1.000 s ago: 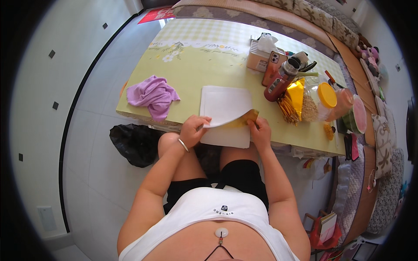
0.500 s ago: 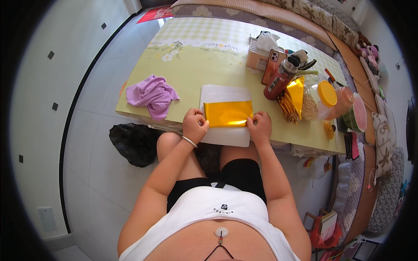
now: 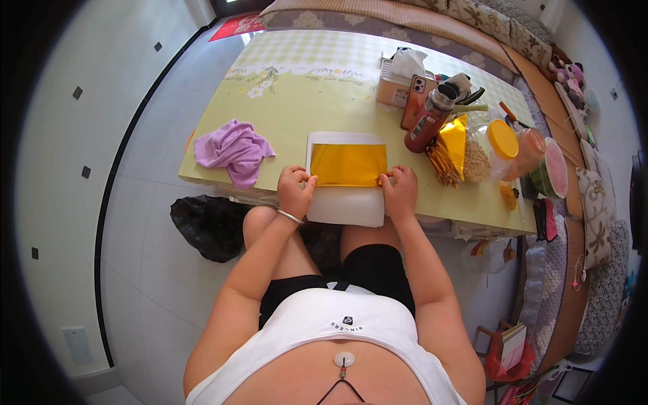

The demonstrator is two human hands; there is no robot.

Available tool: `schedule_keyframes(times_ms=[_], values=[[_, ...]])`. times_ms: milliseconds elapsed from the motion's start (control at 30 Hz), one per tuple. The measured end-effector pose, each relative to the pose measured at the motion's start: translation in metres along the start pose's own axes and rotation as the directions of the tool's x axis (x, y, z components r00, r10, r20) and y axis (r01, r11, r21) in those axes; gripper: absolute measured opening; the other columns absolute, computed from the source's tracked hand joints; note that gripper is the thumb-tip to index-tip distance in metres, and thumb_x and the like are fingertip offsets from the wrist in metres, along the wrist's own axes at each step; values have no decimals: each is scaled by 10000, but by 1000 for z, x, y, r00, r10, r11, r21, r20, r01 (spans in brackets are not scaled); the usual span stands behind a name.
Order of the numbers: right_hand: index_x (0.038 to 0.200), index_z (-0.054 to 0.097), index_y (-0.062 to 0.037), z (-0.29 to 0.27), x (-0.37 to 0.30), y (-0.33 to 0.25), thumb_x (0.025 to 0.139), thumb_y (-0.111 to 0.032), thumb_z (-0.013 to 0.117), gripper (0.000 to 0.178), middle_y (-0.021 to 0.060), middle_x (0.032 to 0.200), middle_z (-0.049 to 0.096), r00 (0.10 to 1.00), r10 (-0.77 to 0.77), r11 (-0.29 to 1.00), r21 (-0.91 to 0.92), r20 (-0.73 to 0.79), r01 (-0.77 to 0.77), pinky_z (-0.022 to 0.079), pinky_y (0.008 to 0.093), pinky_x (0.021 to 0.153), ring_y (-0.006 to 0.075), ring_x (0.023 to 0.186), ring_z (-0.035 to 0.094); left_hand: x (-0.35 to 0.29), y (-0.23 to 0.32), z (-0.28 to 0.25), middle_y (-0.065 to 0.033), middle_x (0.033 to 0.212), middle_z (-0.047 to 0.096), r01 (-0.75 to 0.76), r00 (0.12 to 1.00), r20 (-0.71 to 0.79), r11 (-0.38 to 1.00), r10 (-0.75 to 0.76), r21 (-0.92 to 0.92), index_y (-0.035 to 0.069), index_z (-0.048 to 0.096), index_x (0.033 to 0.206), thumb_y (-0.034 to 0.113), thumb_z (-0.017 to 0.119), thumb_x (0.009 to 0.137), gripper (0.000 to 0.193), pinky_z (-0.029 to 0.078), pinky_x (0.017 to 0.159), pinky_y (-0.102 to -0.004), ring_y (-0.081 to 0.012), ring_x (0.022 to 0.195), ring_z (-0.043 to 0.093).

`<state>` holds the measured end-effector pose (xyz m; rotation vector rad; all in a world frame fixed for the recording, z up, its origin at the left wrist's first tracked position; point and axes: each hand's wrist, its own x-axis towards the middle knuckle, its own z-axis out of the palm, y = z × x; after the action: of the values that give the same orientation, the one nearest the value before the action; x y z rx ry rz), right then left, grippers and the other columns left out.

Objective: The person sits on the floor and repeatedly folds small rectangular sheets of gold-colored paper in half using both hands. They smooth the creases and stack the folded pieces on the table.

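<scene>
A shiny gold foil sheet lies across a white sheet or board, which overhangs the table's near edge above my lap. My left hand, with a bangle at its wrist, pinches the foil's near left corner. At the near right corner, my right hand pinches the foil in the same way, fingers closed. White shows beyond the foil's far edge and on its near side. To the right of the sheet, a stack of more gold foil pieces lies on the table.
A purple cloth lies crumpled at the table's left. On the right stand a dark red flask, a phone, a tissue box and a yellow-lidded jar. A black bag sits on the floor at left.
Both hands have moved the foil slightly away from me over the white sheet. More white shows on its near side, and less beyond its far edge.
</scene>
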<state>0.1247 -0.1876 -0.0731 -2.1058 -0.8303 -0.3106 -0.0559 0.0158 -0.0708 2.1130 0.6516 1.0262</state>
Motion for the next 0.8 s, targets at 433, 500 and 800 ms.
schedule_keyframes(times_ms=[433,500,800], values=[[985,686,-3,-4,-37,11,881,19,664,109,91,991,680,983,137,785,592,125,-184,498,279,673,153,710,604,-7,-8,-13,-128,1040,682,-150,982,119,989,147,16,47,730,819,134,816,770,132,488,900,-411,-319,1010,625],[999,685,1,-17,-32,-2,887,1,678,112,92,998,673,984,107,870,465,144,-163,497,283,668,159,707,602,-10,-11,-13,-130,1054,687,-111,990,88,994,109,18,44,732,817,136,807,782,124,490,901,-409,-319,1011,627],[854,671,14,-18,-16,-6,862,-98,751,137,107,980,624,976,163,929,310,147,-202,502,331,695,231,761,615,-9,-10,-8,-138,1044,690,-77,996,56,994,73,72,24,715,776,135,789,800,135,498,894,-416,-319,992,632]])
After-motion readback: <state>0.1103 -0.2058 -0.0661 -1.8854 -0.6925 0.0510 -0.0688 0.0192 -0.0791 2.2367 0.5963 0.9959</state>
